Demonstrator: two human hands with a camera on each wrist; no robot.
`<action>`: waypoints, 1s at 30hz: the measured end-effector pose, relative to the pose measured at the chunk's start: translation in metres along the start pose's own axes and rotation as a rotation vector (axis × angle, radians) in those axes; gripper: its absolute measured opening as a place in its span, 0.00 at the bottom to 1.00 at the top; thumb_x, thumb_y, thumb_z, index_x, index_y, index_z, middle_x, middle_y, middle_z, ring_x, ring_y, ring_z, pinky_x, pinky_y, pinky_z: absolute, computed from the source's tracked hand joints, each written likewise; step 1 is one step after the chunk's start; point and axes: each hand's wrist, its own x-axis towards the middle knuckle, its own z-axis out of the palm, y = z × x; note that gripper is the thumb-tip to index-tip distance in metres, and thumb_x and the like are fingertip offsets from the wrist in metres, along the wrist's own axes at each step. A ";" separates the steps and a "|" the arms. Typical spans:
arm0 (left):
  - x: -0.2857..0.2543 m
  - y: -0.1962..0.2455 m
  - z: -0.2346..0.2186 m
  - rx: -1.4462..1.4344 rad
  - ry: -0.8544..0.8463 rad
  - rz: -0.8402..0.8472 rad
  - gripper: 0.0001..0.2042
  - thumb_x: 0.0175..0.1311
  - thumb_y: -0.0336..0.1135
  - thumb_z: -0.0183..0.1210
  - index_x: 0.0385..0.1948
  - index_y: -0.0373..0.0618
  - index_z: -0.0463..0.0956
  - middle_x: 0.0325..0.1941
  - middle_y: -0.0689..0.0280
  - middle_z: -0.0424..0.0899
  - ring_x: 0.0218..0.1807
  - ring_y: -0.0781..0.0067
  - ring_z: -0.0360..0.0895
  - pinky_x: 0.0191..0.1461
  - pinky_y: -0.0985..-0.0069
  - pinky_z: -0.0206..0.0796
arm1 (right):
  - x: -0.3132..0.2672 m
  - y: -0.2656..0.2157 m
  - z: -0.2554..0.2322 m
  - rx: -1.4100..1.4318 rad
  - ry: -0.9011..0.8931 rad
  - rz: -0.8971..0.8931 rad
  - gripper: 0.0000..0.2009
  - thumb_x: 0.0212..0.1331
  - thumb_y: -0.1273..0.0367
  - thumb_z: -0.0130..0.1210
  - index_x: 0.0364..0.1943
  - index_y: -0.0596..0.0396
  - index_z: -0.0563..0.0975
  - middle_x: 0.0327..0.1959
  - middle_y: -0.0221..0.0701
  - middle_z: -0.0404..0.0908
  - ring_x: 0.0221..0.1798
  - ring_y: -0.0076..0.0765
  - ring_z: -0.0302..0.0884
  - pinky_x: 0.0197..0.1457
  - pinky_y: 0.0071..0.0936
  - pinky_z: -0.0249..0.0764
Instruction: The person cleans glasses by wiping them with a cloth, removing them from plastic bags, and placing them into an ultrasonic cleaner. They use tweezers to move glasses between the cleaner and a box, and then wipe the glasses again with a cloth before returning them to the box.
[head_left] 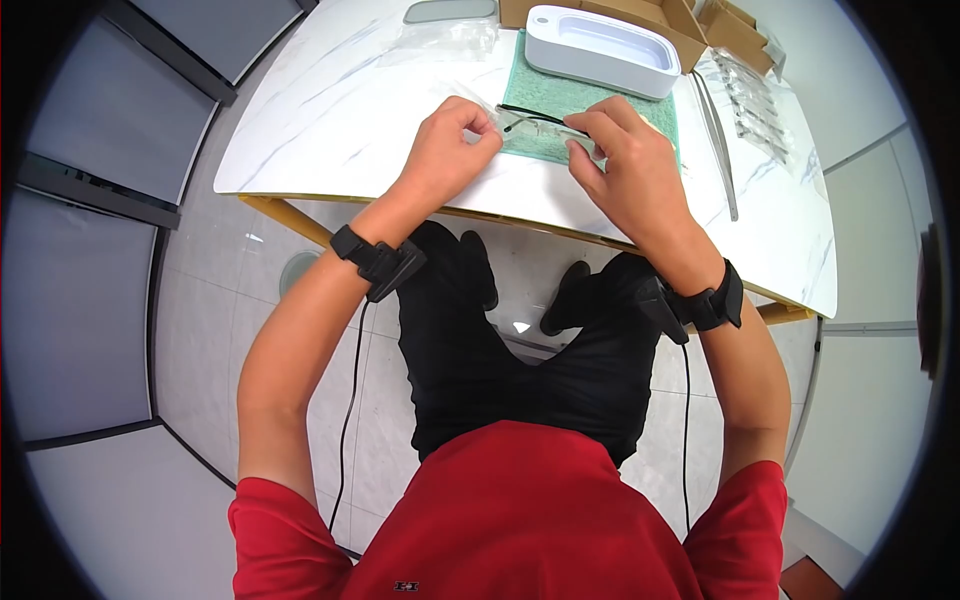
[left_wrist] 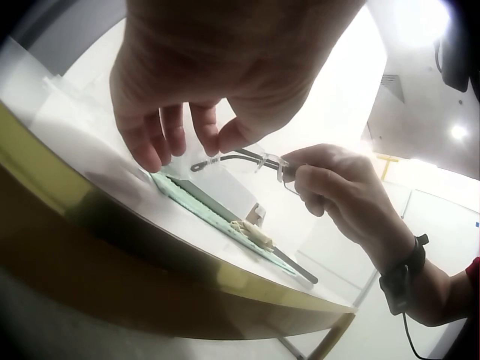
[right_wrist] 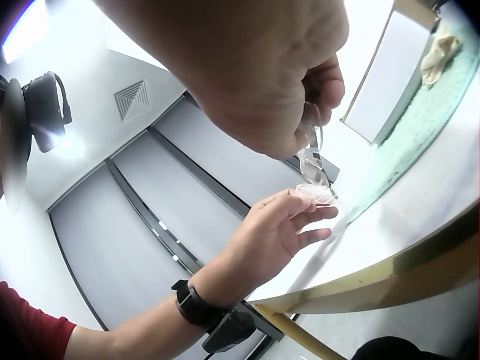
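Note:
My right hand grips a pair of eyeglasses with dark temples and clear lenses, held low over the green towel. In the left wrist view one temple stretches from the right hand toward the left fingertips. My left hand pinches thin clear plastic between thumb and fingers, right at the end of the glasses. Its other fingers are spread loosely in the right wrist view. The right hand's fingertips are partly hidden behind the hand there.
A white cleaner basin stands on the towel's far part. Cardboard boxes are behind it. Several bagged items and long thin grey strips lie at right. Clear bags and a grey lid-like piece lie at far left.

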 end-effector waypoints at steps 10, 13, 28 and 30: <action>-0.001 0.000 0.005 0.075 0.035 0.050 0.07 0.63 0.31 0.62 0.31 0.36 0.78 0.44 0.62 0.78 0.44 0.69 0.78 0.45 0.73 0.74 | -0.001 0.000 0.000 0.009 -0.023 0.019 0.08 0.55 0.70 0.64 0.39 0.55 0.83 0.38 0.35 0.81 0.37 0.48 0.82 0.41 0.40 0.78; -0.001 -0.002 0.005 0.099 0.030 0.053 0.07 0.63 0.32 0.62 0.31 0.36 0.78 0.43 0.62 0.78 0.43 0.68 0.79 0.45 0.73 0.74 | -0.001 0.000 0.000 0.000 -0.024 0.009 0.08 0.55 0.70 0.64 0.39 0.55 0.83 0.38 0.35 0.81 0.36 0.48 0.82 0.40 0.41 0.78; -0.001 -0.002 0.010 0.048 0.008 0.044 0.08 0.61 0.32 0.63 0.30 0.36 0.78 0.41 0.59 0.79 0.41 0.65 0.80 0.45 0.71 0.74 | -0.005 0.003 0.000 0.002 -0.040 0.026 0.08 0.56 0.70 0.64 0.39 0.55 0.84 0.38 0.35 0.81 0.36 0.48 0.82 0.40 0.40 0.79; -0.001 -0.001 0.012 0.011 0.036 0.045 0.07 0.57 0.31 0.63 0.28 0.36 0.79 0.39 0.55 0.81 0.39 0.59 0.80 0.45 0.68 0.74 | -0.005 0.003 0.000 -0.001 -0.042 0.027 0.08 0.56 0.69 0.63 0.39 0.54 0.84 0.38 0.35 0.81 0.36 0.48 0.82 0.40 0.40 0.79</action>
